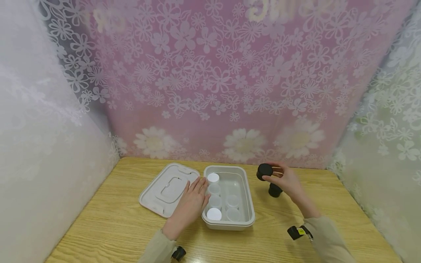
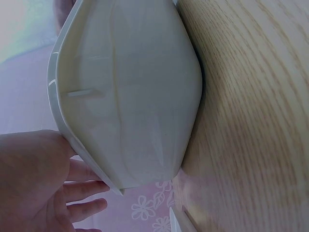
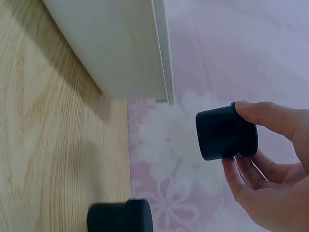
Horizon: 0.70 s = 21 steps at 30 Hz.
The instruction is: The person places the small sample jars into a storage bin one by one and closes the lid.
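Right of centre in the head view, the right hand (image 1: 287, 182) pinches a raised black jar (image 1: 264, 171) between thumb and fingers. The left hand (image 1: 193, 200), fingers extended, rests at the rim of a pale bin (image 1: 227, 227) of small jars (image 1: 215, 202), lower centre. Another black jar (image 1: 275, 190) stands below the first.

Part of the white box lid (image 1: 167, 190) is hidden by the left hand (image 1: 191, 200); in the right-wrist view, the standing black jar (image 3: 118, 216) is cropped.

Pink floral curtain (image 1: 194, 91) behind wood-grain table (image 1: 112, 215); pale curtains (image 1: 391, 146) either side.
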Motion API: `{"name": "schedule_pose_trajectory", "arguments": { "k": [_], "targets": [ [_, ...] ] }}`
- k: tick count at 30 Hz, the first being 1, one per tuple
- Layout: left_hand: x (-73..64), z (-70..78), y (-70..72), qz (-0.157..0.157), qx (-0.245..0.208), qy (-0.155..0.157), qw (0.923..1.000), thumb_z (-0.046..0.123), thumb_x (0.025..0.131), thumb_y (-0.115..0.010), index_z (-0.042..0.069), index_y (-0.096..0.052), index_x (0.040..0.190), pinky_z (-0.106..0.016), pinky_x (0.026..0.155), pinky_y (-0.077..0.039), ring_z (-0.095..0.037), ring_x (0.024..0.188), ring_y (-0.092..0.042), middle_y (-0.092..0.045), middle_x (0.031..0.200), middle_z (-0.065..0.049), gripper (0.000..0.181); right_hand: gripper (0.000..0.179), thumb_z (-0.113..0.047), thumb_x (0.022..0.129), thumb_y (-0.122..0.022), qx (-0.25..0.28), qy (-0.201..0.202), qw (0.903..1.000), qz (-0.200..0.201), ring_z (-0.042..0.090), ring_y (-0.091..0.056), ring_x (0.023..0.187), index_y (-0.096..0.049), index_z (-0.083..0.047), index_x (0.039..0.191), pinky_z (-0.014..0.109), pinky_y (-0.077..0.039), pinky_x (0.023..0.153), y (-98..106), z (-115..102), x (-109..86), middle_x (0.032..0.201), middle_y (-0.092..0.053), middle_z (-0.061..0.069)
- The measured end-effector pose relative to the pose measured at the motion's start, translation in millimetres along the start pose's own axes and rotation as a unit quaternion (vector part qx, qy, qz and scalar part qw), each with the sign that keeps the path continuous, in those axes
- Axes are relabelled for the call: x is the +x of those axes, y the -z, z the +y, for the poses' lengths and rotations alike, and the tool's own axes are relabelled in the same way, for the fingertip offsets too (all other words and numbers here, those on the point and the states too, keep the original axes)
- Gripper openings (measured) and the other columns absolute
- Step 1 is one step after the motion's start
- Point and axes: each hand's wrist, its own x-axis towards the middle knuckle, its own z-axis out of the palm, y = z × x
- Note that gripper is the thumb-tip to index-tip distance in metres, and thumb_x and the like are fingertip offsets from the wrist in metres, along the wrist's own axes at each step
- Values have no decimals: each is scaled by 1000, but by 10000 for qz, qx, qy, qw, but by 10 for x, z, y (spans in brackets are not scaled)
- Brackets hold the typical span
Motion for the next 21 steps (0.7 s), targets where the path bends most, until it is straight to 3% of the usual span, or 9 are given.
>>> {"name": "schedule_pose_trajectory", "arguments": {
  "k": [14,21],
  "targets": [
    [-6,-1,-6,36,-10,-38,10000,25,103,-59,-4,-56,141,-62,112,-36,-38,139,-47,-55,145,-19,48,64,-18,89,-80,43,489,9982,-357,48,-56,124,-51,2,142,46,-54,98,-344,-116,92,139,-51,28],
    [-2,-4,-8,45,27,-2,10000,27,104,-58,-3,-56,142,-61,113,-36,-37,140,-46,-55,145,-18,48,62,-12,85,-83,-87,791,9950,-608,44,-59,121,-55,2,138,52,-49,103,-502,-154,185,135,-56,25]
  ]
}}
